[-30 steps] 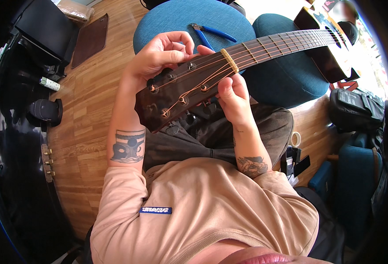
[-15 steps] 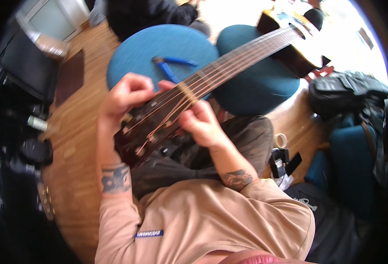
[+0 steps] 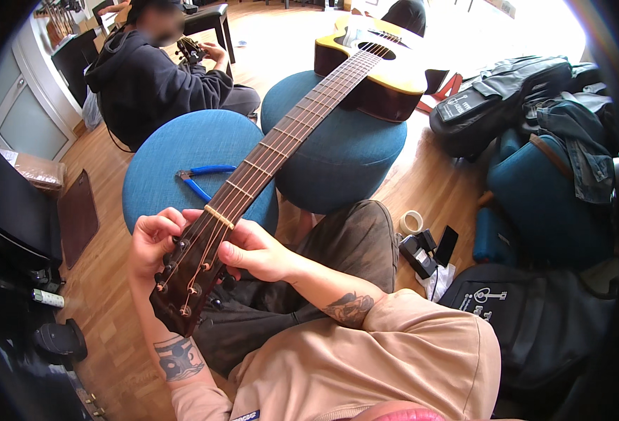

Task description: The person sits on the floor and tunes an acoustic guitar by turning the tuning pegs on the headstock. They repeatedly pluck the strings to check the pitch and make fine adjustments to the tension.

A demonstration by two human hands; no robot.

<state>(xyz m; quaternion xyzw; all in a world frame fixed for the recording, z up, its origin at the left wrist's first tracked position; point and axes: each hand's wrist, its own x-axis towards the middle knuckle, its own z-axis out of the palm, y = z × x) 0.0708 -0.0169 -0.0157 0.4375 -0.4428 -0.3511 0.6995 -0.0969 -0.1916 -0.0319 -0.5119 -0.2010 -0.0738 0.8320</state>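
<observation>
View swung; left grip curled beside headstock.

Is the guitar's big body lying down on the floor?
No, the guitar's body rests on the farther round blue stool, up off the floor.

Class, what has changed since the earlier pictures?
The view swung: the guitar headstock sits lower, further left in frame; a seated person shows more. Nothing was visibly let go. Left hand and right hand stay at it, the blue cutters on the round stool.
</observation>
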